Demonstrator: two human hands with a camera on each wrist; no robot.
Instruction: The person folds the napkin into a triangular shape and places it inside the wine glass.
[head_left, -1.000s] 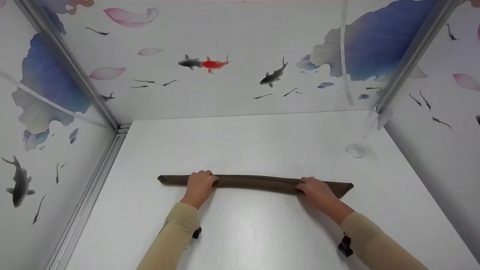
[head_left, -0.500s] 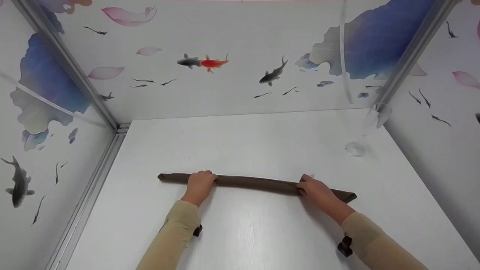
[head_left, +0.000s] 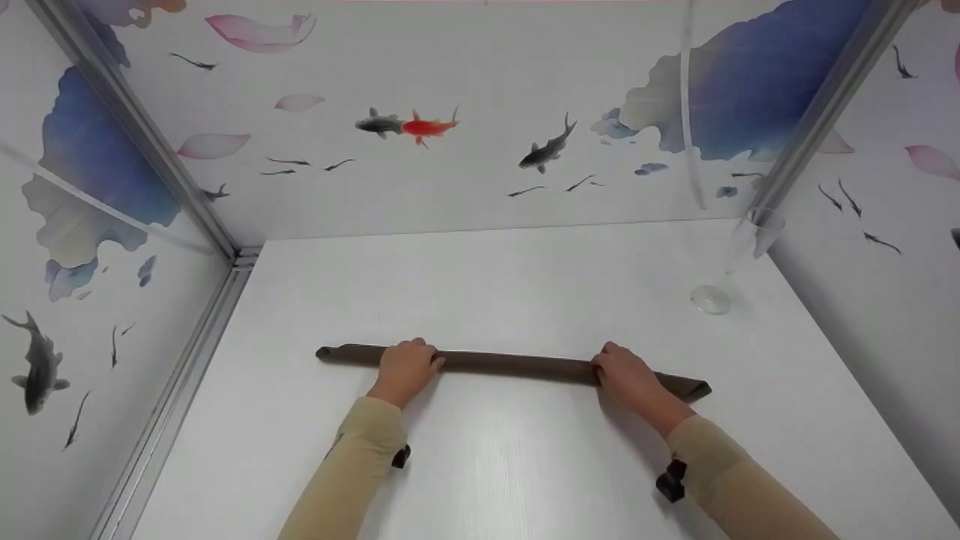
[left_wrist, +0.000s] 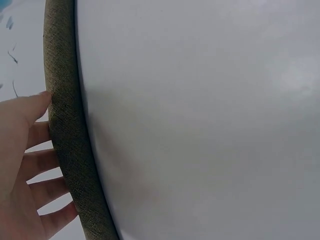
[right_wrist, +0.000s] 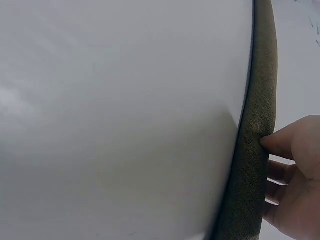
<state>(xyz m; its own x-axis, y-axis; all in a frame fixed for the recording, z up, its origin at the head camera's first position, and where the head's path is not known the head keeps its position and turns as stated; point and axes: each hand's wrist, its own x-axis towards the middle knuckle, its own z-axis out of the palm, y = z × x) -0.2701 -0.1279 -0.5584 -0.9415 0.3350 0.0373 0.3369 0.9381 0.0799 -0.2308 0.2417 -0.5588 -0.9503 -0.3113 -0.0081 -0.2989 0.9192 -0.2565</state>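
A rolled-up brown mat (head_left: 517, 364) with a woven surface lies crosswise on the white table, its ends showing the rolled edges. Toward the roll's left part, my left hand (head_left: 407, 371) grips it. My right hand (head_left: 628, 379) holds it nearer the right end. In the left wrist view the thumb and fingers (left_wrist: 46, 191) of the left hand meet the roll (left_wrist: 67, 110) along one side. Seen from the right wrist, the right thumb presses on the roll (right_wrist: 257, 100), and the other fingertips are hidden behind it.
A clear stemmed glass (head_left: 752, 234) stands at the back right of the table (head_left: 480, 292), its round foot on the surface. White panels with printed fish (head_left: 430, 127) enclose the table at the back and both sides, joined by metal corner rails (head_left: 142, 127).
The mat has been rolled tighter: its open fold is now a slimmer tube, and its right end lies slightly lower. The left hand has shifted slightly right, the right hand slightly away.
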